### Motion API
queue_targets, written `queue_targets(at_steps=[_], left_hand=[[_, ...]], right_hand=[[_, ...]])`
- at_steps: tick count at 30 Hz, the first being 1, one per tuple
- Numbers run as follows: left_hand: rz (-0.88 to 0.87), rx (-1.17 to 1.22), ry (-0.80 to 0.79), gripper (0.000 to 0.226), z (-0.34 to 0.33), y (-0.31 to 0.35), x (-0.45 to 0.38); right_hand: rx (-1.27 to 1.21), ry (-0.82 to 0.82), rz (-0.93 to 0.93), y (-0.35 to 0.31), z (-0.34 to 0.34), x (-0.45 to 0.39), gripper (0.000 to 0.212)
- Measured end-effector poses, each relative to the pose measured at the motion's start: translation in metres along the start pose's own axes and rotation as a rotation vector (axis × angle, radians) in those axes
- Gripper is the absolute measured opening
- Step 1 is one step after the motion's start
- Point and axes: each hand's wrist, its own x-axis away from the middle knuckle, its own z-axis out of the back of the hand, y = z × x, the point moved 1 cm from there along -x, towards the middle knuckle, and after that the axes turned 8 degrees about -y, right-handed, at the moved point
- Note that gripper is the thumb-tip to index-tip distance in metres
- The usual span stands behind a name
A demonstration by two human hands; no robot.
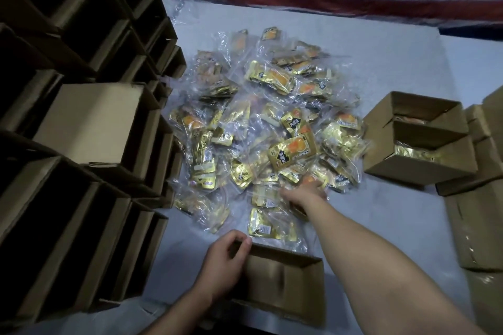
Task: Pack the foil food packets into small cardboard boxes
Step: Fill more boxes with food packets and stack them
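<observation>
Your left hand curls its fingers over the left rim of the open small cardboard box at the lower centre of the frame. Stacked empty boxes wall the left edge, and filled boxes sit at right. Your right hand reaches flat, fingers straight, onto the near edge of the foil packets pile at centre.

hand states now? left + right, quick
Left hand: gripping the near cardboard box by its left wall.
Right hand: reaching into the foil packets; grip cannot be told.
</observation>
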Motion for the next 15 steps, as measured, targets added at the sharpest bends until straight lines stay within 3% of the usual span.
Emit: queue_targets(at_steps=[7,11,15], left_hand=[[0.016,0.011,-0.027,0.016,0.0,0.0,-0.003],[-0.007,0.001,-0.001,0.018,-0.001,-0.001,-0.005],[-0.024,0.005,0.003,0.018,-0.002,-0.002,-0.006]], right_hand=[[0.089,0.012,0.092,0.016,0.007,0.007,0.103],[-0.219,-0.324,0.217,0.042,0.037,0.031,0.077],[-0.61,-0.607,0.183,0.074,0.067,0.067,0.036]])
